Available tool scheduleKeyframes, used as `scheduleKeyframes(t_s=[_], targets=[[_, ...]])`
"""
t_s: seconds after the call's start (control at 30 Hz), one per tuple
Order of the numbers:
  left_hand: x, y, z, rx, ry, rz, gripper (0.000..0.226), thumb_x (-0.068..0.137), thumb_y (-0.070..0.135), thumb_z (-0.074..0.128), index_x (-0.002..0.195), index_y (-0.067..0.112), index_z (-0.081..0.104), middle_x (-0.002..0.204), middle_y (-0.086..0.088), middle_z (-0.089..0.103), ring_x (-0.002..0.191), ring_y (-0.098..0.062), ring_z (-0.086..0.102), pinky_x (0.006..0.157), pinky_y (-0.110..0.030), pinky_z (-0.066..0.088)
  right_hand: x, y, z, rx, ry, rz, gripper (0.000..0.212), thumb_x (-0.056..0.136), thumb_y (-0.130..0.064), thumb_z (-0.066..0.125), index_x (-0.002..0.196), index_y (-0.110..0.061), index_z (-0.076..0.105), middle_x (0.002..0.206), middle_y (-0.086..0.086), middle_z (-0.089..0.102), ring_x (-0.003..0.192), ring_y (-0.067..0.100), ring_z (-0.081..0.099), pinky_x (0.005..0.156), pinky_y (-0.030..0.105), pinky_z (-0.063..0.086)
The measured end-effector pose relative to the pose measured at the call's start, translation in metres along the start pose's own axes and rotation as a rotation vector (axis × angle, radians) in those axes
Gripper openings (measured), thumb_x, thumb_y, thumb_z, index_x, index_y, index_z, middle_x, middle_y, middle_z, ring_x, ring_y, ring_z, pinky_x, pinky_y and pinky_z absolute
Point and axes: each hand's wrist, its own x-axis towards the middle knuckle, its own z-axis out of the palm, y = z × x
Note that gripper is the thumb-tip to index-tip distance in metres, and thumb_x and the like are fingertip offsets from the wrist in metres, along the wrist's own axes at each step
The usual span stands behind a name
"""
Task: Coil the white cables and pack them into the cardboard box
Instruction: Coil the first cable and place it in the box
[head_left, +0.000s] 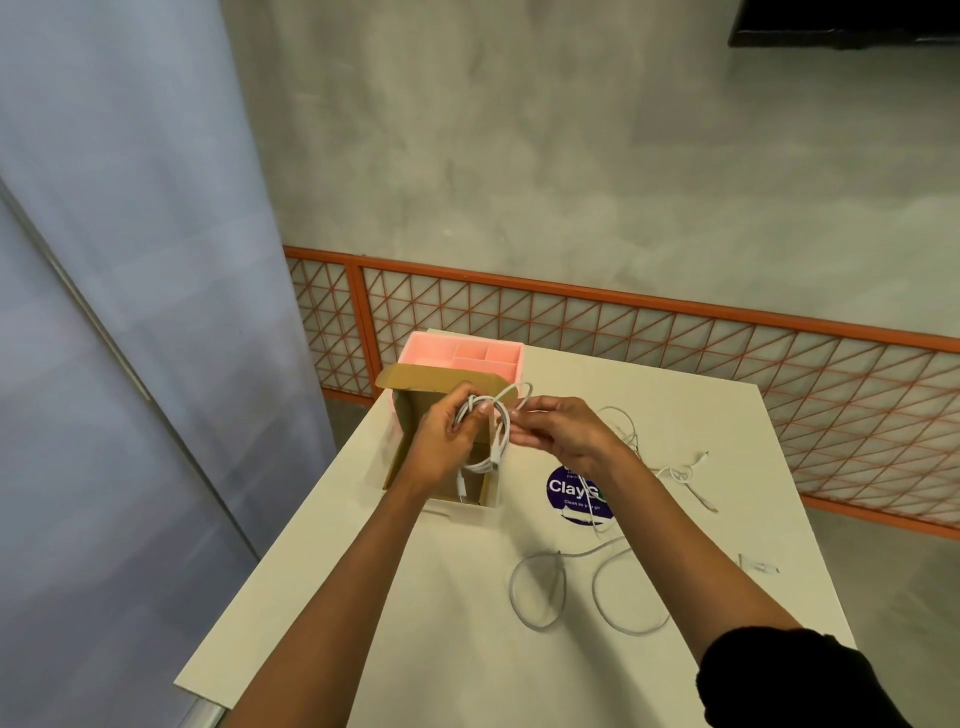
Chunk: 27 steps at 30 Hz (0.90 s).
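A coiled white cable hangs above the open cardboard box at the table's far left. My left hand grips the coil's left side, fingers curled round the loops. My right hand pinches the coil's right side just beside it. One plug end dangles down into the box. A thicker loose white cable lies in loops on the table in front of me. A thin tangled white cable lies to the right, partly hidden behind my right forearm.
A pink divided organiser tray stands right behind the box. A round purple sticker marks the white table. A small white piece lies near the right edge. An orange mesh fence runs behind the table.
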Motion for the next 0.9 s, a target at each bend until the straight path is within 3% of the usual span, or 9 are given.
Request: scheduleKeyframes(t_s=[0.1, 0.2, 0.3, 0.37, 0.47, 0.6, 0.73, 0.8, 0.9], targets=[[0.0, -0.002, 0.001, 0.025, 0.019, 0.003, 0.01, 0.097, 0.019, 0.051, 0.099, 0.011, 0.056, 0.085, 0.01, 0.063, 0.077, 0.009, 0.058, 0.07, -0.005, 0.044, -0.003, -0.002, 0.002, -0.23, -0.08, 0.009, 0.018, 0.094, -0.003, 0.052, 0.085, -0.01, 0.066, 0.074, 0.0, 0.069, 0.07, 0.013, 0.064, 0.069, 0.025, 0.055], [0.002, -0.005, 0.002, 0.035, 0.033, 0.006, 0.011, 0.096, 0.021, 0.051, 0.099, 0.012, 0.057, 0.086, 0.008, 0.064, 0.079, 0.005, 0.06, 0.07, -0.006, 0.045, -0.005, -0.005, 0.003, -0.324, -0.162, 0.038, 0.019, 0.099, -0.017, 0.046, 0.097, -0.014, 0.065, 0.089, -0.002, 0.068, 0.086, 0.013, 0.058, 0.078, 0.029, 0.046], [0.005, -0.008, 0.001, 0.061, 0.033, -0.004, 0.012, 0.096, 0.021, 0.052, 0.103, 0.014, 0.057, 0.092, 0.003, 0.066, 0.085, -0.005, 0.062, 0.071, -0.009, 0.048, -0.006, -0.006, 0.003, -0.407, -0.233, 0.046, 0.027, 0.094, -0.024, 0.056, 0.116, -0.011, 0.062, 0.108, 0.002, 0.066, 0.101, 0.011, 0.058, 0.085, 0.028, 0.044], [0.006, -0.008, 0.001, 0.063, 0.03, -0.011, 0.011, 0.096, 0.022, 0.052, 0.102, 0.014, 0.057, 0.089, 0.005, 0.066, 0.082, -0.004, 0.062, 0.07, -0.01, 0.049, -0.005, -0.006, 0.005, -0.467, -0.234, 0.02, 0.034, 0.089, -0.019, 0.063, 0.122, -0.01, 0.06, 0.112, 0.008, 0.065, 0.104, 0.012, 0.059, 0.089, 0.028, 0.043], [0.007, -0.006, 0.003, 0.08, 0.032, -0.019, 0.009, 0.096, 0.023, 0.052, 0.099, 0.015, 0.056, 0.084, 0.009, 0.064, 0.076, 0.002, 0.061, 0.066, -0.009, 0.047, -0.004, -0.006, 0.007, -0.555, -0.213, -0.018, 0.033, 0.087, -0.006, 0.062, 0.12, -0.005, 0.061, 0.101, 0.01, 0.062, 0.094, 0.015, 0.061, 0.079, 0.024, 0.047], [0.009, -0.01, 0.004, 0.14, 0.083, -0.059, 0.009, 0.095, 0.025, 0.052, 0.101, 0.019, 0.055, 0.091, 0.004, 0.064, 0.08, -0.006, 0.06, 0.063, -0.009, 0.045, -0.004, -0.011, 0.011, -0.746, -0.13, -0.084, 0.027, 0.084, -0.001, 0.065, 0.112, 0.0, 0.066, 0.09, 0.008, 0.066, 0.075, 0.016, 0.064, 0.065, 0.018, 0.053], [0.008, -0.01, 0.005, 0.15, 0.134, -0.084, 0.012, 0.096, 0.029, 0.051, 0.097, 0.018, 0.055, 0.091, 0.002, 0.064, 0.081, -0.009, 0.059, 0.066, -0.013, 0.045, 0.0, -0.015, 0.012, -0.772, 0.099, -0.098, 0.021, 0.073, -0.007, 0.079, 0.089, -0.003, 0.066, 0.079, 0.007, 0.068, 0.076, 0.024, 0.069, 0.076, 0.032, 0.056], [0.009, -0.01, 0.005, 0.164, 0.145, -0.081, 0.011, 0.096, 0.028, 0.051, 0.097, 0.018, 0.055, 0.091, 0.003, 0.064, 0.079, -0.006, 0.058, 0.066, -0.011, 0.045, -0.002, -0.019, 0.014, -0.733, 0.047, -0.058, 0.014, 0.074, -0.004, 0.078, 0.081, -0.004, 0.066, 0.076, 0.009, 0.068, 0.069, 0.022, 0.066, 0.074, 0.031, 0.056], [0.01, -0.01, 0.003, 0.185, 0.168, -0.068, 0.011, 0.095, 0.027, 0.051, 0.098, 0.018, 0.055, 0.091, 0.002, 0.064, 0.079, -0.006, 0.058, 0.066, -0.014, 0.044, -0.007, -0.023, 0.015, -0.651, -0.028, -0.012, 0.012, 0.076, 0.0, 0.075, 0.086, 0.001, 0.069, 0.078, 0.016, 0.067, 0.067, 0.023, 0.064, 0.076, 0.032, 0.055]])
